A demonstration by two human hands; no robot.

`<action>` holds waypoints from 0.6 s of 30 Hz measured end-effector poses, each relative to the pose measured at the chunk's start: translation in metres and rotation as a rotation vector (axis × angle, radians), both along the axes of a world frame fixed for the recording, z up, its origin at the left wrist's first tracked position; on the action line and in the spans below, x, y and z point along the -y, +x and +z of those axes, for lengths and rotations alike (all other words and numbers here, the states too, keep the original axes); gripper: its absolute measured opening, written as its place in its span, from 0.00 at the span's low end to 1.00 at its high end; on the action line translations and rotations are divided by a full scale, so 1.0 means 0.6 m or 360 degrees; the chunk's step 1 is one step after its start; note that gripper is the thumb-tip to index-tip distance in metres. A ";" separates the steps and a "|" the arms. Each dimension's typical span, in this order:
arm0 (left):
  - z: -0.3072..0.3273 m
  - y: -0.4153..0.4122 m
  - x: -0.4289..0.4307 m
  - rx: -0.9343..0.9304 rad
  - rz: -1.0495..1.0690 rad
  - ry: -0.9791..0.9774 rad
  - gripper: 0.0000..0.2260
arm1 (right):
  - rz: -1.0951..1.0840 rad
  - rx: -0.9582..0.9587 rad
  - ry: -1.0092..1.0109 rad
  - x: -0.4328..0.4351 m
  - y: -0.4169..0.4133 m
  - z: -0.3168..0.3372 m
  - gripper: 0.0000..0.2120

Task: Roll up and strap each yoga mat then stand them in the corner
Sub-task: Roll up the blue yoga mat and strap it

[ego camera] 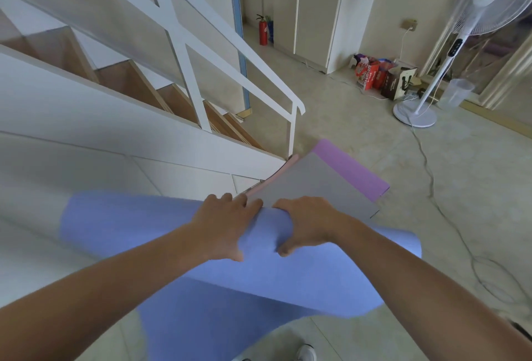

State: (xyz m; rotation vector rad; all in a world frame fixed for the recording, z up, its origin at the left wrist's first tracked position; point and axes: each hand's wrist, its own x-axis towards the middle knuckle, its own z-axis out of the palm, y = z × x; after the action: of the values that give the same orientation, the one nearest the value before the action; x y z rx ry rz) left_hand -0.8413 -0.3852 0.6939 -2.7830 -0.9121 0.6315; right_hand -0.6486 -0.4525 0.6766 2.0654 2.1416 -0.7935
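A blue yoga mat (138, 225) is held up in front of me, its top edge curled over into a loose roll while the rest hangs down toward my feet. My left hand (221, 228) and my right hand (305, 225) grip the curled edge side by side near its middle, fingers over the top and thumbs underneath. Beyond the hands, a grey mat (313, 185) lies flat on the floor over a purple mat (351, 170), with a pink mat edge (276, 177) showing along the staircase base.
A white staircase with a railing (201, 52) runs along the left. A standing fan (417, 113) is at the right, its cable (429, 176) trailing across the tiled floor. Bags and boxes (380, 75) sit by the far wall, near a red fire extinguisher (262, 32).
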 end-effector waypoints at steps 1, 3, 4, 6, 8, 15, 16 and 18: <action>-0.003 0.000 -0.001 0.0041 0.0036 -0.0001 0.36 | -0.0004 -0.0034 -0.0004 0.003 -0.003 0.001 0.37; 0.003 -0.003 -0.015 0.0106 0.0187 -0.0193 0.30 | 0.0067 0.0045 0.0072 0.014 -0.011 -0.005 0.46; 0.011 -0.006 -0.027 0.0112 0.0295 -0.0359 0.28 | 0.0144 0.0170 0.0153 0.021 -0.016 -0.012 0.52; 0.032 -0.011 -0.047 0.0103 0.0544 -0.0781 0.27 | 0.0264 0.0415 0.0314 0.032 -0.029 -0.026 0.57; 0.045 -0.016 -0.057 0.0105 0.0681 -0.1115 0.26 | 0.0251 0.0426 0.0348 0.029 -0.032 -0.024 0.51; 0.020 -0.019 -0.009 -0.0046 0.0045 -0.0138 0.40 | 0.0079 0.0075 0.0074 0.001 -0.004 0.002 0.35; 0.014 -0.018 -0.009 -0.0008 0.0067 -0.0090 0.37 | 0.0071 0.0049 0.0085 0.003 -0.006 0.001 0.36; 0.013 -0.018 -0.021 0.0049 0.0225 -0.0217 0.32 | 0.0124 0.0069 0.0192 0.013 -0.011 -0.009 0.45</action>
State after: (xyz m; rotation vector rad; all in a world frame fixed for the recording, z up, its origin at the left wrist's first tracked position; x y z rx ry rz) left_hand -0.8521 -0.3725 0.7015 -2.8732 -1.1206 0.6984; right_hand -0.6555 -0.4601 0.6712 2.0185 2.2836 -0.6191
